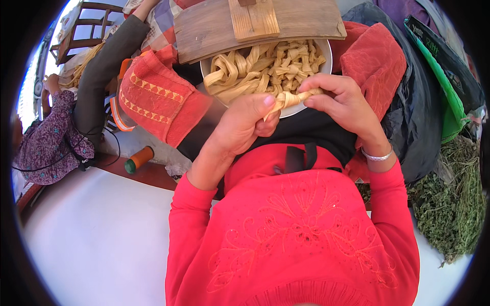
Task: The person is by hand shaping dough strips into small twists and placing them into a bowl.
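Observation:
A pale yellow tofu-skin strip (pixel 287 99), twisted into a knot, is stretched between my hands over the near rim of a white basin (pixel 328 55). My left hand (pixel 239 121) pinches one end between thumb and curled fingers. At the other end, the thumb and fingertips of my right hand (pixel 349 101) are closed on the strip. Inside the basin, long loose strips (pixel 224 74) lie on the left and a heap of small tied knots (pixel 296 60) on the right. A wooden board (pixel 206 31) hides the basin's far part.
A wooden block (pixel 255 21) is on the board. Red towels (pixel 153 99) flank the basin. Dark plastic bags (pixel 421 97) and dried herbs (pixel 451 204) are at right. An orange spool (pixel 139 159), a co-worker's patterned sleeve (pixel 53 140) and a wooden chair (pixel 84 23) are at left.

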Motion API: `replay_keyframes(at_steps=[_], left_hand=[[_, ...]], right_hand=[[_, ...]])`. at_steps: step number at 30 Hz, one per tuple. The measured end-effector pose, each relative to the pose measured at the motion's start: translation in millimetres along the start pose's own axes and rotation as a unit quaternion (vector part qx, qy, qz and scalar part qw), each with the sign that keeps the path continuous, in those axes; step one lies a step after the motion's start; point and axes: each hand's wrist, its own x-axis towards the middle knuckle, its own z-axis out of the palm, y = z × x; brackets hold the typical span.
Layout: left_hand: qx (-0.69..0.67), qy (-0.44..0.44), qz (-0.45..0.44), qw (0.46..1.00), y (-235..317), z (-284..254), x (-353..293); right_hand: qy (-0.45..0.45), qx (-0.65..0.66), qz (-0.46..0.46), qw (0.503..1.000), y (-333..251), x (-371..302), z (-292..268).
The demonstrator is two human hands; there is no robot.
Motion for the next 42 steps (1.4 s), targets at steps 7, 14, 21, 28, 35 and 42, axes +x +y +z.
replay_keyframes(at_steps=[7,14,21,28,35,42], left_hand=[[0.521,0.204,0.130,0.819,24.0,33.2,13.5],[0.446,0.153,0.150,0.869,8.5,7.3,27.0],[0.290,0.126,0.123,0.941,12.5,-8.1,29.4],[0.297,0.167,0.196,0.920,40.6,-2.5,42.0],[0.240,0.165,0.196,0.936,43.7,-12.3,43.9],[0.420,0.256,0.219,0.843,69.4,-25.8,54.1]], right_hand=[[0.035,-0.123,-0.055,0.990,-2.9,3.5,6.1],[0.057,-0.004,0.020,0.998,-7.8,4.9,13.7],[0.051,-0.015,0.061,0.997,-9.5,8.5,0.6],[0.101,0.101,-0.001,0.990,-13.3,43.4,4.4],[0.094,0.216,-0.009,0.972,1.2,55.4,-2.5],[0.159,0.136,-0.017,0.978,6.7,86.9,10.1]])
